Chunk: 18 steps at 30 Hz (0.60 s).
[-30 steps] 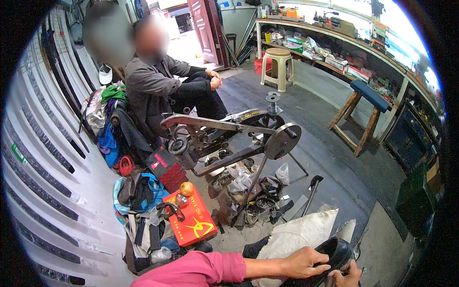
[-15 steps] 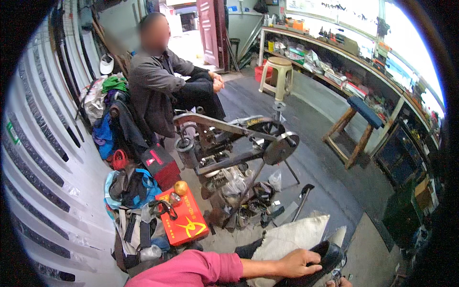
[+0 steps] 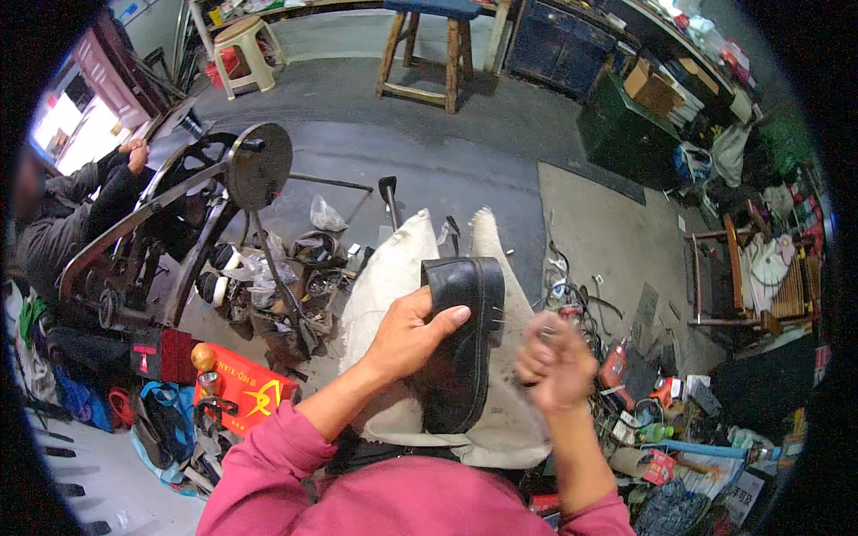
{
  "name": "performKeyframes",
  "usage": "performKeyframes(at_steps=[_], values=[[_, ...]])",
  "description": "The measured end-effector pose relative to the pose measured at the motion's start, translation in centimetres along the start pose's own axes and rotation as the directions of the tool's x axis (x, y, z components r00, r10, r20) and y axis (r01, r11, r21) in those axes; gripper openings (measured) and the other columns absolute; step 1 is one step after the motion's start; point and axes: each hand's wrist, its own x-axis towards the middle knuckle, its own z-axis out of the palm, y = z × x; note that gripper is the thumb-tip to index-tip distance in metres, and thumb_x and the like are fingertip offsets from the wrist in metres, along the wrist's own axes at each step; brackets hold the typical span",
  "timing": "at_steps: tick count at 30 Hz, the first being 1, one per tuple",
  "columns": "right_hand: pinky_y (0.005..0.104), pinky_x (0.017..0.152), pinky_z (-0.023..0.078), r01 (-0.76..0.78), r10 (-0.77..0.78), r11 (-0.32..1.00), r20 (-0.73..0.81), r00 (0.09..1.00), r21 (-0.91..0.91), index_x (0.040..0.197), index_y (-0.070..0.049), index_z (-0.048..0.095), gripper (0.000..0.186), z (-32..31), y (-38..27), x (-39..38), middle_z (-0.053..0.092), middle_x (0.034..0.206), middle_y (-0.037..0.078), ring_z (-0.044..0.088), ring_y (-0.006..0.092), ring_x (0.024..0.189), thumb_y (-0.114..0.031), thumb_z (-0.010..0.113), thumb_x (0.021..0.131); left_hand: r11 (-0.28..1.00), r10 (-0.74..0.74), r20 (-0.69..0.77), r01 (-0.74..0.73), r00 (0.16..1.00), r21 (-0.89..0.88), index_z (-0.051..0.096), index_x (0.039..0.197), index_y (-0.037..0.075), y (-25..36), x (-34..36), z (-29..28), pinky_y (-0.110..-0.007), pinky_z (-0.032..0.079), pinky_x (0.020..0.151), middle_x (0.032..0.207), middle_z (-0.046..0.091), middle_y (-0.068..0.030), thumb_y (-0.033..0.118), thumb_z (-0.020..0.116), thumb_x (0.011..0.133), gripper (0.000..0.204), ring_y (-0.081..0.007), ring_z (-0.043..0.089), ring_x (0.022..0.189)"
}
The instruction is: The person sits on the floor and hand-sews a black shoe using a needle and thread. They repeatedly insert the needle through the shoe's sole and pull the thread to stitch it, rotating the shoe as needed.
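Observation:
A black leather shoe (image 3: 458, 380) stands on end above my lap, its sole edge toward the right. My left hand (image 3: 407, 335) grips it from the left side, with the thumb pressed across the leather and some fingers hidden at the opening. Thin threads (image 3: 513, 314) stretch from the sole edge toward my right hand (image 3: 556, 362). That hand is closed in a fist around the thread, apart from the shoe and partly smeared by motion. Something small and dark shows at its fingers, too blurred to name. A stained off-white cloth (image 3: 382, 281) covers my lap beneath the shoe.
A cast-metal machine with a round wheel (image 3: 259, 166) stands at the left, beside a seated person (image 3: 67, 210). A red box (image 3: 234, 391) lies near my left arm. Tools and clutter, including a red power tool (image 3: 615, 364), crowd the floor at right. A wooden stool (image 3: 429, 54) stands ahead.
My view has swung right and down, bringing the shoe and both hands to the middle. My right hand, barely visible before, is now out to the right of the shoe with thread drawn between.

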Motion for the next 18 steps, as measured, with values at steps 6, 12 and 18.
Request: performKeyframes(at_steps=[6, 12, 18], values=[[0.0222, 0.044, 0.023, 0.182, -0.212, 0.918, -0.048, 0.976, -0.353, 0.086, -0.009, 0.05, 0.025, -3.0, -1.4, -4.4, 0.038, 0.064, -0.005, 0.03, 0.0037, 0.048, -0.026, 0.064, 0.096, 0.998, -0.032, 0.024, 0.031, 0.999, 0.057, 0.068, 0.118, 0.001, -0.4, 0.3, -0.4, -0.03, 0.051, 0.087, 0.104, 0.07, -0.0038, 0.021, 0.064, 0.097, 0.029, -0.0119, 0.062, 0.096], [0.0228, 0.051, 0.029, 0.183, -0.295, 0.494, 0.034, 0.955, -0.85, 0.088, -0.008, 0.055, 0.021, -2.7, 1.5, 0.4, 0.041, 0.066, -0.008, 0.035, 0.0019, 0.059, -0.016, 0.075, 0.086, 0.982, -0.014, 0.09, -0.004, 0.996, 0.191, 0.062, 0.123, 0.002, 1.1, 1.0, -0.1, -0.032, 0.051, 0.088, 0.106, 0.069, -0.0054, 0.026, 0.075, 0.087, 0.045, -0.0152, 0.063, 0.096], [0.0235, 0.051, 0.031, 0.18, -0.274, 0.515, 0.038, 0.961, -0.838, 0.091, -0.005, 0.057, 0.026, -2.4, 2.8, 1.3, 0.045, 0.065, -0.006, 0.038, 0.0025, 0.058, -0.019, 0.078, 0.084, 0.935, -0.058, 0.06, 0.033, 0.997, 0.354, 0.062, 0.12, 0.001, 1.4, 1.8, 0.3, -0.033, 0.052, 0.086, 0.103, 0.069, -0.0079, 0.027, 0.078, 0.081, 0.05, -0.0168, 0.064, 0.093]])
